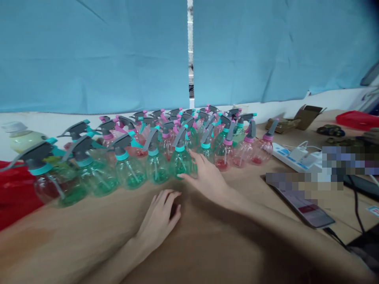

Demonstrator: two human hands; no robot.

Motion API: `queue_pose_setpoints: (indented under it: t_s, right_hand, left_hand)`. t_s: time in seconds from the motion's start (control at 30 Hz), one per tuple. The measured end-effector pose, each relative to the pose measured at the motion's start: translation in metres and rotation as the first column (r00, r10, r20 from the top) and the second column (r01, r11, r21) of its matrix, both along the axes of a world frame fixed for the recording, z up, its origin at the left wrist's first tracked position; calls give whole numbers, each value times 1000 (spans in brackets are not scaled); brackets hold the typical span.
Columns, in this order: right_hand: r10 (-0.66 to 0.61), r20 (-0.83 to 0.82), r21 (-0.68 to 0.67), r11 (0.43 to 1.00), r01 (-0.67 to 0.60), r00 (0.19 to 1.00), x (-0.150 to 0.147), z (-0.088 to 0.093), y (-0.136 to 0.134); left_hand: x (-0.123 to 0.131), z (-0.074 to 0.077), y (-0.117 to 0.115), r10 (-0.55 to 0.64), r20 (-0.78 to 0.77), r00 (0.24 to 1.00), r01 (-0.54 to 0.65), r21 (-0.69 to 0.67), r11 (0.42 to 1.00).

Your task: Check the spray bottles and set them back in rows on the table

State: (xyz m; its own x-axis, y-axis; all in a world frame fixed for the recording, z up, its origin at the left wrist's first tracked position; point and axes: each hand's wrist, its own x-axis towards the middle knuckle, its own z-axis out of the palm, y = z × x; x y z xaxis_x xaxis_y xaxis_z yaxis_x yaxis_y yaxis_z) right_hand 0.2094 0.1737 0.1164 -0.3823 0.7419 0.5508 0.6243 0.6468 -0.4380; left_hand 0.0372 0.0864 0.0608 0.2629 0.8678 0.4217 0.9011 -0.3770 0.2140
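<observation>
Rows of small clear spray bottles with grey trigger heads stand on the brown table. In the middle of the front row is a green spray bottle (179, 161) with a turquoise collar. My right hand (209, 177) reaches to its right side, thumb low at the front and fingers apart; whether it touches the bottle I cannot tell. My left hand (160, 213) hovers close over the tabletop, fingers loosely bent, thumb apart, nothing in it. Left of the middle bottle stands another green spray bottle (159, 165). A pink spray bottle (224, 156) with a pink collar is to the right.
A power strip (291, 157) with chargers and a phone (306, 205) with a cable lie at right. Behind them is an open cardboard box (309, 117). Red plastic (17, 193) and a white-capped bottle (22, 138) are at left. A blue curtain (118, 51) hangs behind.
</observation>
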Motion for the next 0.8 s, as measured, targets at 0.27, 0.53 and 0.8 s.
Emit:
queue_pose_setpoints:
  t_s: [0.27, 0.53, 0.8]
  right_hand:
    - [-205, -26, 10, 979, 206, 978, 62, 4, 29]
    - [-268, -25, -121, 957, 264, 963, 46, -2, 48]
    - [-279, 101, -67, 956, 286, 955, 42, -7, 51]
  left_hand:
    - [2, 4, 4, 32, 62, 998, -29, -53, 998]
    - [11, 9, 10, 56, 141, 988, -40, -118, 992]
    - [21, 21, 19, 105, 271, 957, -66, -148, 987]
